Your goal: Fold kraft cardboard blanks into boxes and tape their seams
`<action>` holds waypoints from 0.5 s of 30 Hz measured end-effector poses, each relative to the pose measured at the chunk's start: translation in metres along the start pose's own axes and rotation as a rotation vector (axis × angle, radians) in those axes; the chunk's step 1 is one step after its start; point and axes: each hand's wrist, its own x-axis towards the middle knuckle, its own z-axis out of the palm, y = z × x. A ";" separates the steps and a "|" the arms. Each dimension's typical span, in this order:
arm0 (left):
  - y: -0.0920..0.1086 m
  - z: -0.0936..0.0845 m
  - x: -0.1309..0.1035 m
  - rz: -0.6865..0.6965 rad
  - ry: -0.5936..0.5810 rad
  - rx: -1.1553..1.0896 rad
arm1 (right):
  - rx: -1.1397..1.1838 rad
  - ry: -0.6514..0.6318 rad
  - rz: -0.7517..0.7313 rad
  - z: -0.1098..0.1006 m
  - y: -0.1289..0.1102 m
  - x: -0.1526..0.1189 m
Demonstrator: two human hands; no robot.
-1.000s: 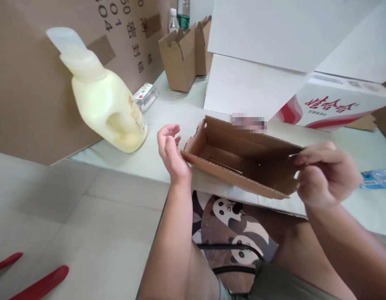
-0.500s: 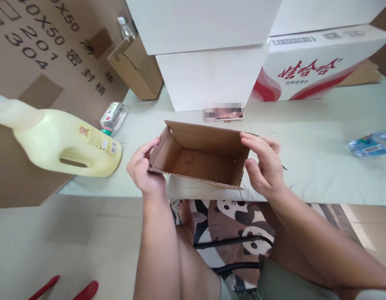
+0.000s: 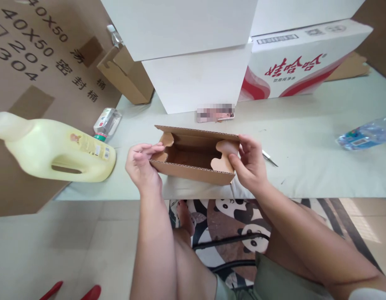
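Observation:
A small brown cardboard box (image 3: 193, 171) with its top open sits at the table's near edge between my two hands. Both of its notched end flaps tilt inward over the opening. My left hand (image 3: 144, 166) grips the left end, its fingers on that flap. Around the right end is my right hand (image 3: 251, 162), thumb pressed against the right flap and fingers behind the corner. Just right of that hand lies a slim pointed tool like a craft knife (image 3: 269, 158), its other end hidden.
Behind the box lie a phone (image 3: 215, 113) and stacked white cartons (image 3: 196, 83). On the left are a yellow jug (image 3: 61, 150), a clear bottle (image 3: 107, 124) and another small cardboard box (image 3: 127, 75). A water bottle (image 3: 364, 133) lies at right.
The end flaps have folded inward over the opening. My right hand has closed onto the right end, and the box is tipped so its front wall shows. The knife-like tool has come into view.

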 end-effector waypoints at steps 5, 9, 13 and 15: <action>-0.011 -0.005 0.005 0.044 -0.050 -0.003 | 0.111 0.089 -0.029 -0.001 -0.001 -0.009; -0.019 -0.011 0.007 0.026 -0.137 0.006 | 0.269 0.178 0.007 0.003 0.000 -0.017; -0.023 -0.012 0.006 0.014 -0.190 0.027 | 0.258 0.088 0.075 0.001 0.001 -0.016; -0.024 -0.012 0.005 0.007 -0.194 0.043 | 0.310 0.057 0.076 -0.002 0.001 -0.015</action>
